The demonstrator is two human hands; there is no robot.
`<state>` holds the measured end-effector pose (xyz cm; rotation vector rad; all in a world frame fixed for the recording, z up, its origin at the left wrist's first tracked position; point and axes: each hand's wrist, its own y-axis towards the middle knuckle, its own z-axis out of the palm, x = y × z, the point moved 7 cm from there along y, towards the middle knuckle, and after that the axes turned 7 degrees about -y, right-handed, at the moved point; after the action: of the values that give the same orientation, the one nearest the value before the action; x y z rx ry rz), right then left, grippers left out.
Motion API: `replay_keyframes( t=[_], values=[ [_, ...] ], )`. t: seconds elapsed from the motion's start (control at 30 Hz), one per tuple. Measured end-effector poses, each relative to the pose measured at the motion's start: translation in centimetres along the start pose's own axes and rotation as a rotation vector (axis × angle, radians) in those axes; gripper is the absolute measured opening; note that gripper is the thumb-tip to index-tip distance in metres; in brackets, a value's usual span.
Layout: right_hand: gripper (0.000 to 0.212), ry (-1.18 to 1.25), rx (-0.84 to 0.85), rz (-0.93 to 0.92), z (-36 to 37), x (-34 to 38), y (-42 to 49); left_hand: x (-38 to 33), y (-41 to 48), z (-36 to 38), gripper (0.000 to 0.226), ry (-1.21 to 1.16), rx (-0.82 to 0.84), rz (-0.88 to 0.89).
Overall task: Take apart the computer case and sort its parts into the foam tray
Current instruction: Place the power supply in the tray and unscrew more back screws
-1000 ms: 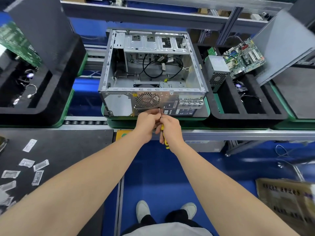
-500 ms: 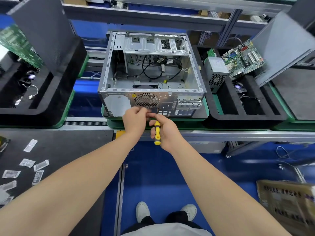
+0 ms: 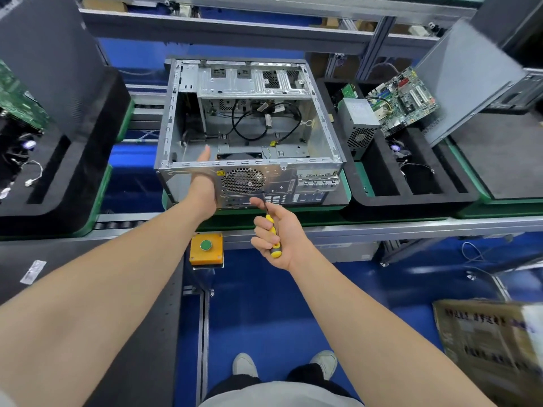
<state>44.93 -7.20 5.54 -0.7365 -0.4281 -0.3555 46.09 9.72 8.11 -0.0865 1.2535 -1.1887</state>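
Note:
The open metal computer case (image 3: 318, 136) lies on its side on a green pallet, with black cables and a small fan inside. My left hand (image 3: 202, 171) reaches over the case's near rear panel, fingers inside the case and mostly hidden behind the rim. My right hand (image 3: 274, 230) holds a yellow-and-black screwdriver (image 3: 271, 230) just in front of the rear panel, tip pointing up at it. The black foam tray (image 3: 411, 198) stands to the right; a power supply (image 3: 360, 124) and a green motherboard (image 3: 404, 101) rest in it.
A grey side panel (image 3: 467, 80) leans at the tray's far right. Another foam tray (image 3: 67, 171) with parts is at the left. A yellow box with a green button (image 3: 205, 248) sits on the conveyor's front rail. Small plastic bags (image 3: 33, 270) lie on the left bench.
My left hand left the screwdriver tip and went up over the rear panel into the case. My right hand drew back slightly, tilting the screwdriver upright.

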Motion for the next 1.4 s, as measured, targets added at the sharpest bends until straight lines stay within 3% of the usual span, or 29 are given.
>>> replay_keyframes(
  t=[0.1,0.23,0.4,0.5,0.63,0.7,0.77,0.87,0.93,1.03,1.13,1.23,1.4],
  values=[
    [0.035,0.041,-0.003,-0.011,0.2,-0.1,-0.1,-0.2,0.4,0.0,0.060,0.071,-0.012,0.006],
    [0.035,0.037,-0.034,-0.021,0.3,-0.3,0.0,-0.3,1.2,-0.1,0.070,0.117,0.011,-0.001],
    [0.033,-0.174,-0.202,-0.071,-0.2,0.2,0.2,-0.4,1.6,-0.2,0.055,0.158,-0.041,-0.026],
    [0.033,-0.593,-0.430,-0.173,-0.7,1.5,-0.2,-0.5,1.6,0.0,0.040,0.162,-0.048,-0.019],
    [0.022,-1.609,-0.770,-0.433,0.6,4.1,-1.7,-0.5,1.6,-0.2,0.034,0.159,-0.043,-0.001],
    [0.021,-1.792,-0.869,-0.487,0.7,4.2,-1.9,-0.6,1.8,-0.2,0.035,0.163,-0.046,0.005],
    [0.029,-1.720,-0.894,-0.506,0.3,4.3,-2.0,-0.5,1.9,-0.2,0.037,0.165,-0.049,-0.005],
    [0.031,-1.456,-0.800,-0.486,-0.3,4.4,-1.9,-0.3,2.0,-0.3,0.038,0.154,-0.033,-0.021],
    [0.026,-1.189,-0.689,-0.339,-1.0,3.9,-1.3,-0.4,2.1,-0.4,0.038,0.153,-0.041,-0.017],
    [0.037,-0.680,-0.466,-0.089,-1.8,2.2,-0.4,-0.4,2.3,-0.6,0.040,0.154,-0.053,-0.009],
    [0.032,-0.314,-0.264,-0.031,-1.9,1.0,-0.2,-0.4,2.4,-0.5,0.039,0.141,-0.052,-0.009],
    [0.020,-0.074,-0.063,-0.002,-1.7,0.3,-0.1,-0.3,2.5,-0.6,0.040,0.146,-0.067,-0.013],
    [0.020,0.188,0.137,0.029,-0.8,-1.0,-0.1,0.0,2.6,-0.6,0.037,0.142,-0.056,-0.018]
  ],
)
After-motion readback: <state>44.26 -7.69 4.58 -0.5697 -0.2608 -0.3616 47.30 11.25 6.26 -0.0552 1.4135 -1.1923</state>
